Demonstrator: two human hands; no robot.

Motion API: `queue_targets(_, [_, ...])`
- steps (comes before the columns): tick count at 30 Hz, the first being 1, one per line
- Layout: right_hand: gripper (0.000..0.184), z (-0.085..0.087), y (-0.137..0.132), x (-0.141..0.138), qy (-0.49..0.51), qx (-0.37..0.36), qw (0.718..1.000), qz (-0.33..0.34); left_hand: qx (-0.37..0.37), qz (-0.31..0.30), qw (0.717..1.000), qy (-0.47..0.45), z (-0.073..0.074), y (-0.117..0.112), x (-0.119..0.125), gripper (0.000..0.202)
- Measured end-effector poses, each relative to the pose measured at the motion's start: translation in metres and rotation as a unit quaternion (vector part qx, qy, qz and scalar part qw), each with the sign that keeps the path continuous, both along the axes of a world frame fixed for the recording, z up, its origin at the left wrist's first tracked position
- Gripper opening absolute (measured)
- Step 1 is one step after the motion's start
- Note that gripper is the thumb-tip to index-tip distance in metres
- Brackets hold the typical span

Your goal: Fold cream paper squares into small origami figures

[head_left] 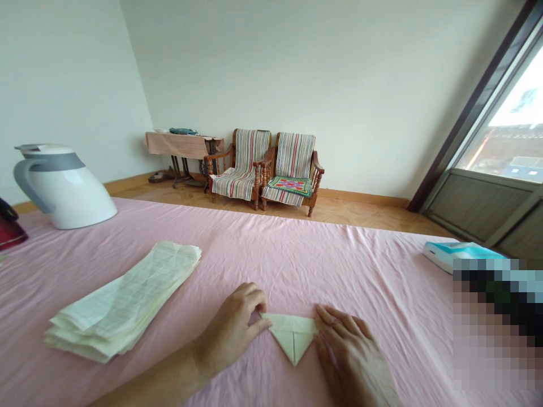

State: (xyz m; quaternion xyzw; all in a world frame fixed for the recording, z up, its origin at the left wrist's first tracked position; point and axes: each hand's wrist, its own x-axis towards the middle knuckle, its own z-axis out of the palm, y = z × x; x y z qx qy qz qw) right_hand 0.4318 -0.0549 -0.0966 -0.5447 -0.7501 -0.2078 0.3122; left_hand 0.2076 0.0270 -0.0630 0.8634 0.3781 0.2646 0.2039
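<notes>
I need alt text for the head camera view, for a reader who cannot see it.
Two bare hands, left hand and right hand, press the corners of a small folded cream paper triangle on a pink cloth-covered table. A stack of cream printed paper sheets lies left; a white plastic jug stands behind.

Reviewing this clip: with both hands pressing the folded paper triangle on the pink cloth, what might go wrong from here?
1. The pink cloth is soft and wrinkled, so the folded paper triangle may crease unevenly or slide under pressure.
2. The left hand and right hand touch only its upper corners; the lower point is free and might lift or skew.
3. The left forearm lies near the paper stack; a sweep could scatter the sheets.
</notes>
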Motion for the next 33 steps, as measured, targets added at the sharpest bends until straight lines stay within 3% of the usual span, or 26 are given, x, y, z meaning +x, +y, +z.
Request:
queue_targets(5, [0.028,0.000,0.003,0.004,0.051,-0.061,0.997,0.018,-0.031,-0.009,0.999,0.001,0.000,0.000,-0.003,0.017])
queue_targets(17, [0.029,0.000,0.006,0.007,0.109,-0.100,0.988,0.045,-0.038,-0.022,0.999,-0.026,0.002,-0.004,0.000,0.021])
queue_targets(25, [0.018,0.024,0.001,-0.001,0.146,-0.043,0.985,0.081,0.191,-0.092,0.972,-0.104,0.013,-0.006,-0.004,0.019])
queue_targets(33, [0.014,0.034,-0.004,-0.002,0.117,-0.016,0.988,0.099,0.238,-0.112,0.961,-0.083,0.014,-0.011,-0.006,0.019])
